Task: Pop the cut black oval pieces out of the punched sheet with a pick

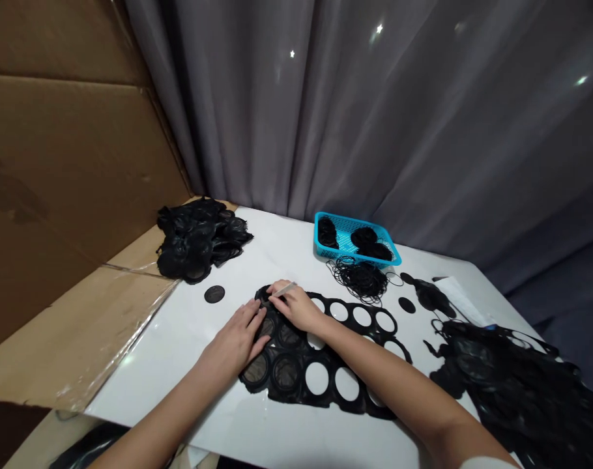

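A black rubber-like sheet (303,353) with rows of round openings lies flat on the white table. Several openings show white tabletop; those toward the left still have dark film across them. My left hand (236,337) rests on the sheet's left edge, fingers stretched out and pressing it down. At the sheet's far left corner, my right hand (299,308) pinches a slim silvery tool (285,290) whose exact kind I cannot make out. The tool's tip is hidden by the fingers. A loose black disc (214,294) lies to the left of the sheet.
Crumpled black sheets are heaped at the back left (193,242) and at the right (511,374). A blue basket (393,255) holds black pieces, with thin black rings (360,280) piled before it. Cardboard (72,150) stands left; a grey curtain (257,104) hangs behind.
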A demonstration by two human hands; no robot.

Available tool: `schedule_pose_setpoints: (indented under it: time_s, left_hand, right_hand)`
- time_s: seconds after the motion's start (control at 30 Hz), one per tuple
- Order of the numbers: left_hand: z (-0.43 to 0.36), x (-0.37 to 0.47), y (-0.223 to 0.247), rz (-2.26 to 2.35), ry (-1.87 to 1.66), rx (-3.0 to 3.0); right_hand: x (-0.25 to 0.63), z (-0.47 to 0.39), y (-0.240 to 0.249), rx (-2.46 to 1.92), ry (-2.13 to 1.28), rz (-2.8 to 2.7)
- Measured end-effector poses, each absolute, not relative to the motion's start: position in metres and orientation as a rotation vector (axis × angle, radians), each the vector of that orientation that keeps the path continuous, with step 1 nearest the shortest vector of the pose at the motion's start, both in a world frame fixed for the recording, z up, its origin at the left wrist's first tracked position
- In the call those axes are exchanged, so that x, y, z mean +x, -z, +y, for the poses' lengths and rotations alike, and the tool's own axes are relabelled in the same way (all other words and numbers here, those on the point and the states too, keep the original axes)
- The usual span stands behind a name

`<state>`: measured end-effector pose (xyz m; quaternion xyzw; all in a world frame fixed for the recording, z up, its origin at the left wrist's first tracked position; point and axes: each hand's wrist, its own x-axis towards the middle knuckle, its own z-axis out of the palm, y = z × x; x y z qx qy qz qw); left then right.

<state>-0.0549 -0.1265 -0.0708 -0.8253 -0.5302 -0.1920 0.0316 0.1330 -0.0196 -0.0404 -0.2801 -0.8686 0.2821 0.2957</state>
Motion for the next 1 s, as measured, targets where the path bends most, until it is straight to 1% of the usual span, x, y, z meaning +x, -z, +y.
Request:
schedule_pose_setpoints:
  time_s: [0.2, 0.53, 0.63, 0.77, 0.83, 0.9, 1.0]
  left_hand:
    - [-0.127, -0.055, 0.076, -1.648, 0.671, -2.541]
    - [-0.127, -0.054, 0.079, -1.629, 0.732, -2.547]
    - [-0.127, -0.054, 0.077, -1.615, 0.705, -2.538]
    - [-0.127, -0.054, 0.072, -1.592, 0.659, -2.538]
    - [-0.127, -0.054, 0.071, -1.573, 0.637, -2.543]
    - [-0.126, -0.055, 0.070, -1.560, 0.625, -2.539]
    - [-0.126, -0.056, 0.071, -1.556, 0.627, -2.524]
  right_hand:
    - [0.134, -0.019, 0.037, -0.798, -0.951, -2.232]
    - [0.134, -0.018, 0.039, -0.802, -0.984, -2.222]
    - [0.133, -0.025, 0.038, -0.788, -0.871, -2.290]
    - [0.127, -0.042, 0.043, -0.802, -0.508, -2.473]
    - [0.125, -0.042, 0.045, -0.855, -0.399, -2.507]
    - [0.125, -0.034, 0.045, -0.920, -0.438, -2.457]
    - [0.129, -0.015, 0.043, -0.949, -0.675, -2.298]
